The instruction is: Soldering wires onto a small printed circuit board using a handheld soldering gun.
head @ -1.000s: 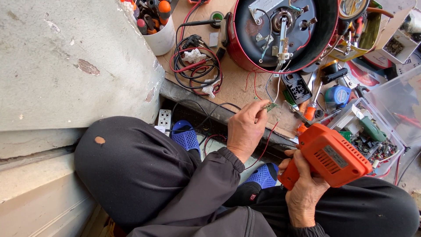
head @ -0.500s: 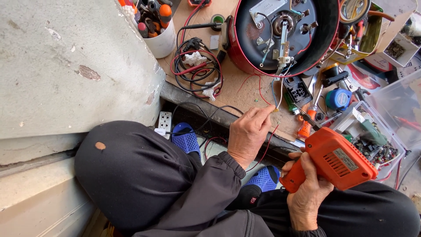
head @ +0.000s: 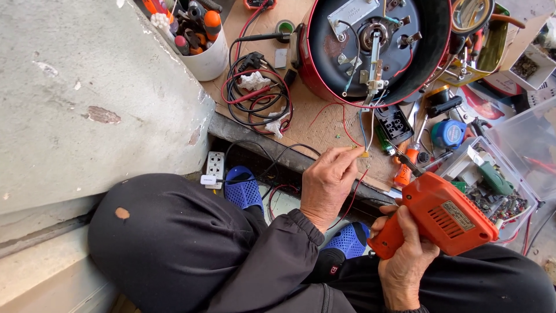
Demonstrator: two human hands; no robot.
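— Big picture first: a rough grey concrete slab (head: pixel 75 98) fills the left, and a brown board worktop (head: pixel 324 124) sits crowded beside it. What's the round thing?

— An upturned red appliance shell (head: pixel 376 46), glossy rim, dark metal underside with brackets and loose wires hanging toward the board's near edge.

— And the hands?

— Right hand (head: pixel 405 255) is clenched round the grip of a chunky orange plastic soldering gun (head: pixel 437 214), its tip angled up-left. Left hand (head: pixel 327 182), knuckles up, pinches thin red and white wires (head: pixel 362 153) right at the board's edge, just beside the gun's tip.

— Any room to move?

— Tight. A clear plastic bin of parts (head: pixel 504 174) crowds the right, a coil of black and red cable (head: pixel 258 95) the left; a white cup of screwdrivers (head: pixel 202 43) stands further back.
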